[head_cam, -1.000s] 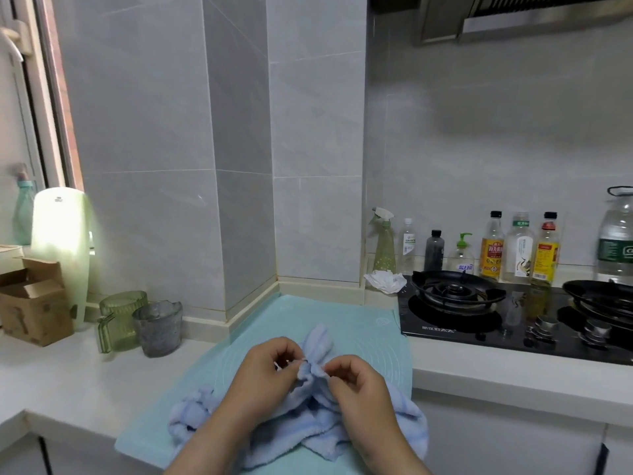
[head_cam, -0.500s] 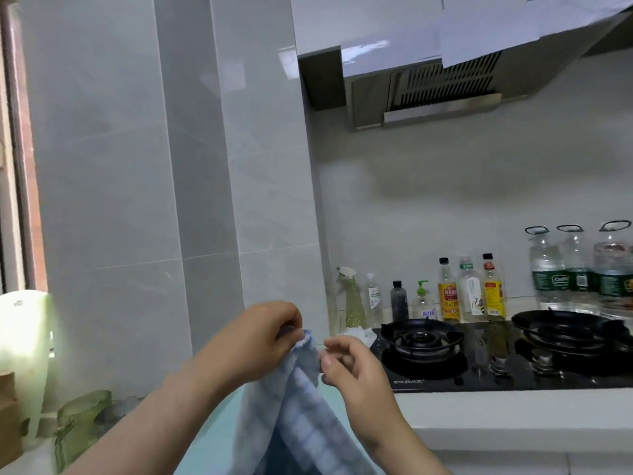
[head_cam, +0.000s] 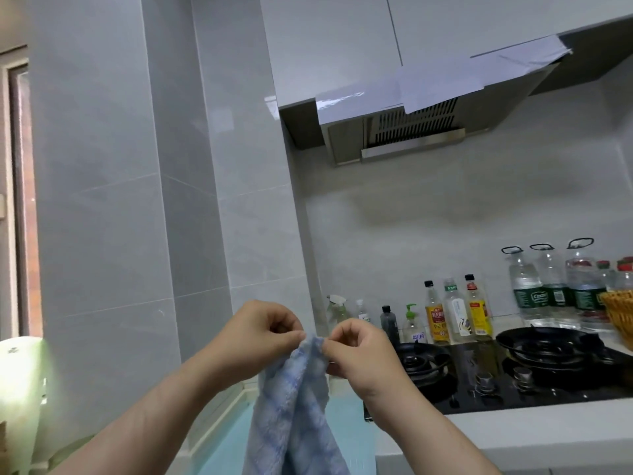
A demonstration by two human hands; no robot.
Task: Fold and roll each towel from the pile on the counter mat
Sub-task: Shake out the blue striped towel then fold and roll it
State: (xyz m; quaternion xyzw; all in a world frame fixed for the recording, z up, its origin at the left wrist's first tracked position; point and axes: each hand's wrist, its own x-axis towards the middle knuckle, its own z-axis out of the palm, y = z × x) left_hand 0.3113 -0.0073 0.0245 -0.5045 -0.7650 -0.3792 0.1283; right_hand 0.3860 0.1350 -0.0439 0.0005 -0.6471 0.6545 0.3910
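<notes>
A light blue striped towel (head_cam: 294, 416) hangs down in the air in front of me, bunched lengthwise. My left hand (head_cam: 260, 337) pinches its top edge on the left. My right hand (head_cam: 359, 351) pinches the same edge right beside it, the two hands almost touching. Below the towel a strip of the pale blue counter mat (head_cam: 226, 450) shows at the bottom of the view. The towel's lower end runs out of the frame, and the rest of the pile is hidden.
To the right lies a black gas stove (head_cam: 513, 368) with two burners, and bottles (head_cam: 455, 313) stand along the wall behind it. A wicker basket (head_cam: 620, 313) sits at the far right. A range hood (head_cam: 411, 135) hangs overhead. The tiled wall corner stands just behind my hands.
Both hands have lifted the towel off the mat and raised it higher. The view has tilted upward, so the mat and pile have dropped out of sight. The right hand now pinches the edge.
</notes>
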